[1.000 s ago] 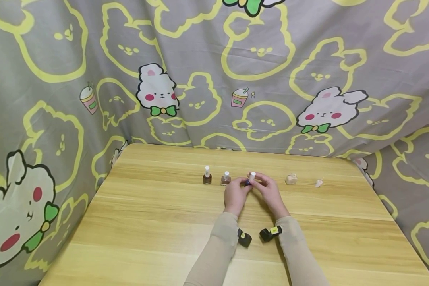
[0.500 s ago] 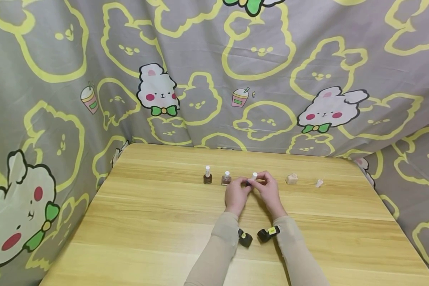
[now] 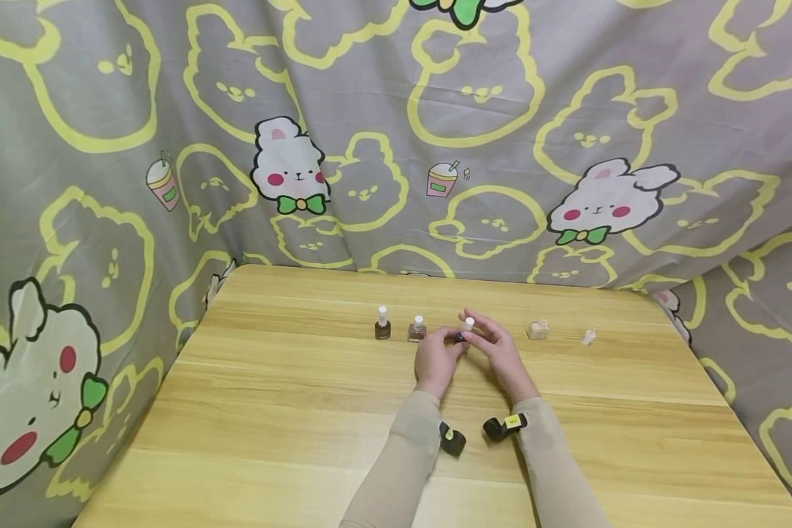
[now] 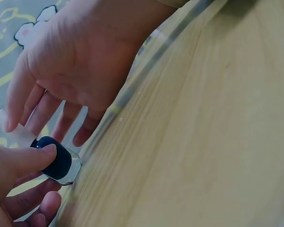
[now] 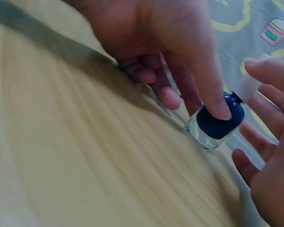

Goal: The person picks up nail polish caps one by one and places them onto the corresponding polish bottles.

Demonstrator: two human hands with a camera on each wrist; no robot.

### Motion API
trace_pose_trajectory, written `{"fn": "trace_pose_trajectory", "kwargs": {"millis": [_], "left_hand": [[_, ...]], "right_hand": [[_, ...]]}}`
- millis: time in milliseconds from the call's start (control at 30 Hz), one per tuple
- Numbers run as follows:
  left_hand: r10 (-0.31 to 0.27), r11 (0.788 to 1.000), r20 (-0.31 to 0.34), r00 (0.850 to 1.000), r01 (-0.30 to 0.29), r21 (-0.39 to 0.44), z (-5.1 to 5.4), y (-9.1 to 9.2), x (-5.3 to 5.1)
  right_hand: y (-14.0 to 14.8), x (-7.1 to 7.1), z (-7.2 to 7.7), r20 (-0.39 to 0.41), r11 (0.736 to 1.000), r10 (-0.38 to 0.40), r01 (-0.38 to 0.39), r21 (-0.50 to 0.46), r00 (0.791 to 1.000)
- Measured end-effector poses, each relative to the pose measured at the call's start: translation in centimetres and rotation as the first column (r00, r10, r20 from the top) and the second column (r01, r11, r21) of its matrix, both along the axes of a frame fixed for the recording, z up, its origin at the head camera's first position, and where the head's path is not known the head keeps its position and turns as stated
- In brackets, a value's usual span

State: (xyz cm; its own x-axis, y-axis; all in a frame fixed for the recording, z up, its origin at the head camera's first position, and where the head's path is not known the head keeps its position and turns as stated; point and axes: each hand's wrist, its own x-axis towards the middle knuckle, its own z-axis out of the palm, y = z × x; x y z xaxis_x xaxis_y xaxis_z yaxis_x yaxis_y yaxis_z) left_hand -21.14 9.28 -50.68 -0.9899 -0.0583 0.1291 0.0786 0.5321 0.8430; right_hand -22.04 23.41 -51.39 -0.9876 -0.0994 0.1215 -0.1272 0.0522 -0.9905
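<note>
A: Where is the small blue bottle (image 5: 220,118)?
B: Just right of the centre of the head view, between two bare hands, its white cap (image 3: 469,323) uppermost. I cannot tell whether its base touches the desk (image 3: 290,425).
A: What is each hand doing?
B: The left hand (image 3: 435,359) pinches the glass, thumb flat across the blue. The right hand (image 3: 499,353) has its thumb and fingers closed on the cap; its other fingers are spread loosely below.
A: Anything in the way?
B: Seen from the head, the hands cover much of the blue bottle, and the left hand overlaps the lower corner of a brownish bottle (image 3: 416,334) just beside it.
A: And around them?
B: Further left stands a dark red-brown bottle (image 3: 383,330) with a tall white top. Right of the hands, well apart, sits a squat beige bottle (image 3: 537,331), then a little white piece (image 3: 589,337), too small to make out. A grey cartoon curtain (image 3: 369,88) fills the upper frame.
</note>
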Motion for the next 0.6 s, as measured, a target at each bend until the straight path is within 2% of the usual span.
{"fn": "trace_pose_trajectory", "kwargs": {"millis": [100, 200, 433, 600], "left_hand": [[0.003, 1.000, -0.003, 1.000, -0.003, -0.011, 0.0, 0.0, 0.0], [0.009, 1.000, -0.005, 1.000, -0.009, -0.018, 0.0, 0.0, 0.0], [0.011, 1.000, -0.003, 1.000, -0.011, -0.011, 0.1, 0.0, 0.0], [0.011, 1.000, -0.002, 1.000, -0.011, -0.007, 0.1, 0.0, 0.1]], "right_hand": [[0.2, 0.0, -0.1, -0.001, 0.999, 0.034, -0.034, -0.029, 0.999], [0.2, -0.1, -0.2, -0.010, 0.999, 0.021, -0.021, -0.026, 1.000], [-0.4, -0.1, -0.2, -0.007, 0.994, -0.106, 0.106, 0.031, 0.994], [-0.9, -0.2, -0.2, -0.025, 0.979, -0.194, 0.195, 0.067, 0.981]]}}
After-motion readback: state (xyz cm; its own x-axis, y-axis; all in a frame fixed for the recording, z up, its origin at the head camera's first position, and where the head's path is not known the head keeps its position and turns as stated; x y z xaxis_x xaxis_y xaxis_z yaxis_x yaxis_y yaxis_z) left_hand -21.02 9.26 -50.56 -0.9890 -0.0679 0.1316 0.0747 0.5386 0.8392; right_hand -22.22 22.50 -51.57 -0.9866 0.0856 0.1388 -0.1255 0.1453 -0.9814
